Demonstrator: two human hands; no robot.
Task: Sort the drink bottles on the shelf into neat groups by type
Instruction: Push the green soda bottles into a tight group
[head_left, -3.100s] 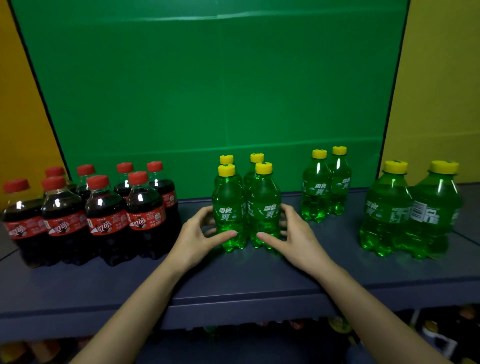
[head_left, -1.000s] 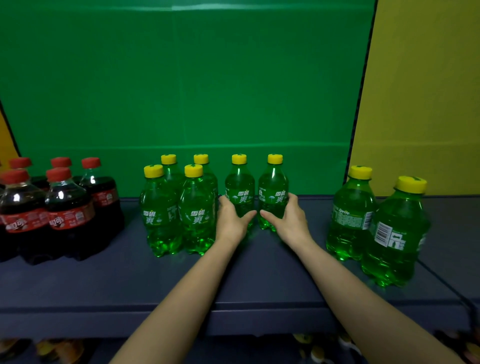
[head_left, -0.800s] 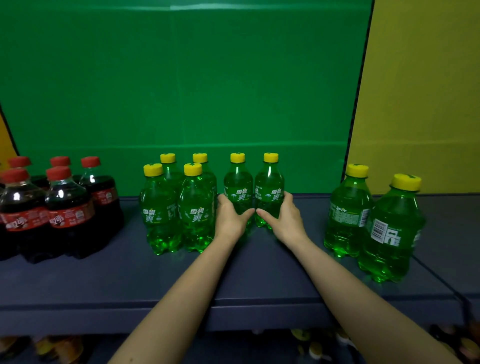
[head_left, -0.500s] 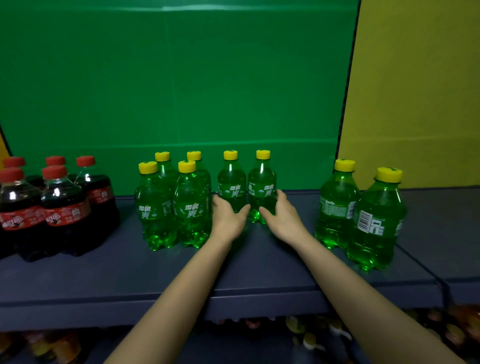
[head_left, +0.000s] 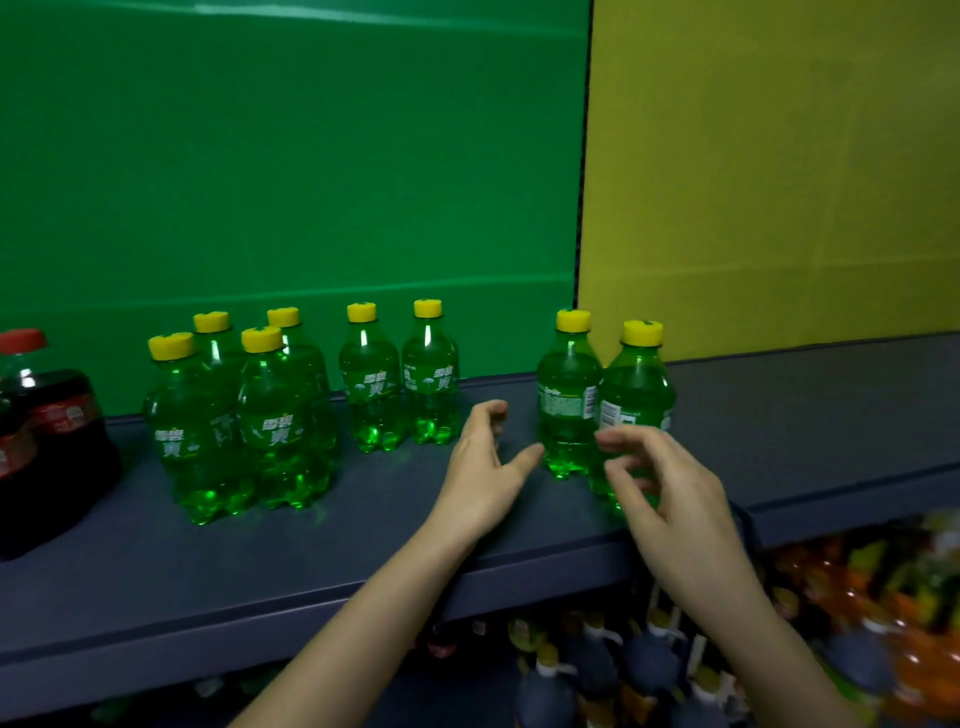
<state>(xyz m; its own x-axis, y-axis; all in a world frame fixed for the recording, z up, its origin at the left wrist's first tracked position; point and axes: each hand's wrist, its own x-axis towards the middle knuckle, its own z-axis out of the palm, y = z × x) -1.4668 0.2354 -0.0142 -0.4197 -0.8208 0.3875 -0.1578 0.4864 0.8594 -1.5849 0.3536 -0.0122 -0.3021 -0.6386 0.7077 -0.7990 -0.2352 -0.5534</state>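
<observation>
Green soda bottles with yellow caps stand on the dark shelf (head_left: 156, 582). A cluster of several (head_left: 244, 426) is at the left, a pair (head_left: 400, 384) stands behind the middle, and two more bottles (head_left: 569, 395) (head_left: 636, 384) stand at the right. Dark cola bottles with red caps (head_left: 47, 431) sit at the far left edge. My left hand (head_left: 483, 467) hovers empty, fingers loosely curved, just left of the right-hand pair. My right hand (head_left: 660, 483) hangs in front of the rightmost bottle, fingers spread and holding nothing.
A green panel (head_left: 291, 156) and a yellow panel (head_left: 769, 171) back the shelf. A second shelf section (head_left: 831, 415) continues to the right. Below, a lower shelf holds many dark and orange bottles (head_left: 727, 649).
Both hands let go of the middle pair of green bottles and moved right toward the right-hand pair. The view has turned to the right.
</observation>
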